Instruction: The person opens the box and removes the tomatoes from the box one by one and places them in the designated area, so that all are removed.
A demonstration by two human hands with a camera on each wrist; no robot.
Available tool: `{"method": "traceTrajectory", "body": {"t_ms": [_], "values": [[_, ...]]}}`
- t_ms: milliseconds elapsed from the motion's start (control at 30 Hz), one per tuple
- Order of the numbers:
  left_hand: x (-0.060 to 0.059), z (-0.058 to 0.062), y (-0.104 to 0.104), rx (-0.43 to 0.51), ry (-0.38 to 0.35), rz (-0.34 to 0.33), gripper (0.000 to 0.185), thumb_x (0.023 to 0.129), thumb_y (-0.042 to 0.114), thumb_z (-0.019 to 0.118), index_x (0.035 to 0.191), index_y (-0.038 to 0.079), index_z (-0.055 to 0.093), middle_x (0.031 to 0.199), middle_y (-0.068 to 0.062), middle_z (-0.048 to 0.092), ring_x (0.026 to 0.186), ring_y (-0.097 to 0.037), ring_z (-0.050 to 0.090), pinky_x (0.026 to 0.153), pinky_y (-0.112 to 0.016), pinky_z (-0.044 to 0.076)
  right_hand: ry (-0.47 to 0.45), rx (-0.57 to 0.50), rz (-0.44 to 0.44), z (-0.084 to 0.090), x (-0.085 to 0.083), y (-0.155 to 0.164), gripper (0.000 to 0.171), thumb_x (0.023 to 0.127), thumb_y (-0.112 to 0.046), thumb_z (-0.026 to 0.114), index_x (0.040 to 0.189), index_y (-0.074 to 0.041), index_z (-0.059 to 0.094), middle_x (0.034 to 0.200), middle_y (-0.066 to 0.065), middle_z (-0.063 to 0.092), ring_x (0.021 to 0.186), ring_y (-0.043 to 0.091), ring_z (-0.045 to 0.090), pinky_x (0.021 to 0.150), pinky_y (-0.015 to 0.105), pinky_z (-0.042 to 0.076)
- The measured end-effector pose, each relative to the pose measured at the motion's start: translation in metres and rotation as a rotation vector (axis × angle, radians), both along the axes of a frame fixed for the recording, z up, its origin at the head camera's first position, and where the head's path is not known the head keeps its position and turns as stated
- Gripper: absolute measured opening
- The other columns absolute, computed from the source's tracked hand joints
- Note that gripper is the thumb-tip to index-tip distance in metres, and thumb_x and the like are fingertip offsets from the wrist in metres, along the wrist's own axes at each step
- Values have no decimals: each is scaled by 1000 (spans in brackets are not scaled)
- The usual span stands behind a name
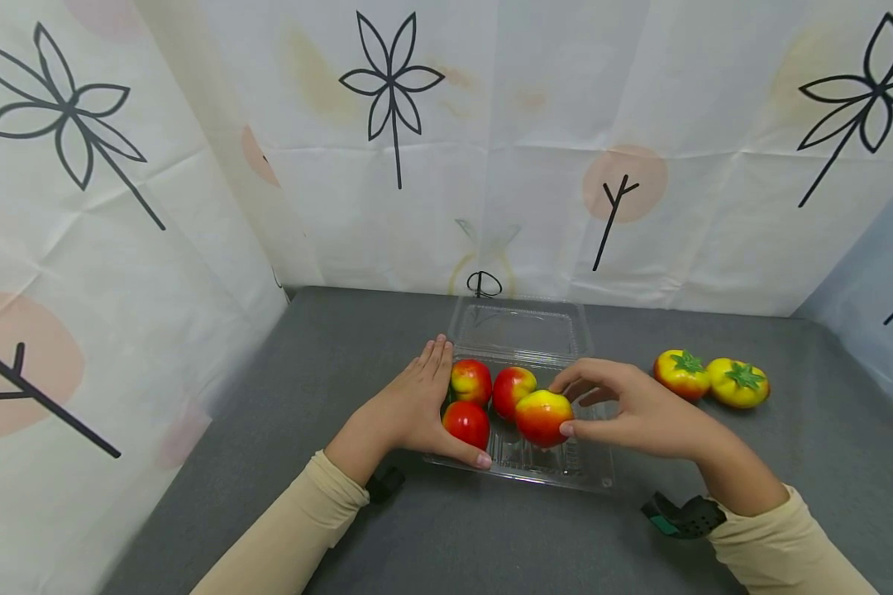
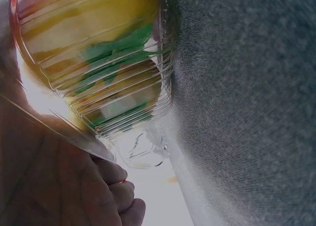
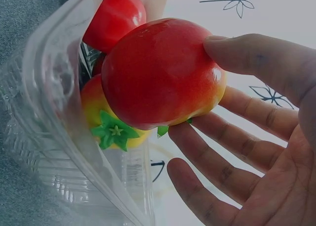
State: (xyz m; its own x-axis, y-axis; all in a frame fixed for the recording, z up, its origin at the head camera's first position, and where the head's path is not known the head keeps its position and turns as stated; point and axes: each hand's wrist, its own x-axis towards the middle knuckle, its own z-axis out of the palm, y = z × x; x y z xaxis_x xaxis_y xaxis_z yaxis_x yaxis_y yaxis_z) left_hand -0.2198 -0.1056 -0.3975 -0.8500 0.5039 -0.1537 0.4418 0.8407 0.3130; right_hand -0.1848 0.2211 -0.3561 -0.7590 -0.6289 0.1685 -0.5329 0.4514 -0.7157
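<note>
A clear plastic clamshell box [image 1: 558, 475] lies open on the grey table, its lid [image 1: 521, 330] folded back. Three red-yellow tomatoes [image 1: 471, 380] [image 1: 512, 388] [image 1: 465, 423] sit inside. My right hand [image 1: 576, 405] pinches a fourth tomato [image 1: 542, 417] between thumb and fingers just over the box's middle. In the right wrist view that tomato [image 3: 163, 72] fills the centre, above one with a green calyx [image 3: 106, 122]. My left hand [image 1: 424, 401] lies flat against the box's left side, thumb along the front rim. The left wrist view shows the ribbed box wall [image 2: 123, 87] up close.
Two more yellow-red tomatoes [image 1: 682, 373] [image 1: 738, 383] lie on the grey table [image 1: 342, 355] to the right of the box. White patterned curtains [image 1: 491, 165] close in the back and left. Dark wrist straps [image 1: 685, 516] show on both forearms.
</note>
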Motion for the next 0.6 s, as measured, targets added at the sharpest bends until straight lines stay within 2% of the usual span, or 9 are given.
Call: {"method": "traceTrajectory", "body": {"t_ms": [133, 600], "values": [[0, 0, 0, -1, 2, -3, 153, 67, 91, 72, 171, 4, 2, 180, -14, -3, 168, -34, -2, 135, -51, 16, 4, 0, -6, 1, 0, 1, 32, 95, -23, 82, 125, -23, 69, 123, -8, 71, 110, 13, 71, 98, 38, 62], [0, 1, 0, -13, -9, -2, 152, 67, 91, 72, 171, 4, 1, 180, -14, -4, 168, -33, -3, 135, -51, 15, 21, 8, -31, 3, -2, 7, 34, 95, -22, 83, 126, -22, 69, 123, -6, 72, 111, 12, 71, 97, 34, 61]]}}
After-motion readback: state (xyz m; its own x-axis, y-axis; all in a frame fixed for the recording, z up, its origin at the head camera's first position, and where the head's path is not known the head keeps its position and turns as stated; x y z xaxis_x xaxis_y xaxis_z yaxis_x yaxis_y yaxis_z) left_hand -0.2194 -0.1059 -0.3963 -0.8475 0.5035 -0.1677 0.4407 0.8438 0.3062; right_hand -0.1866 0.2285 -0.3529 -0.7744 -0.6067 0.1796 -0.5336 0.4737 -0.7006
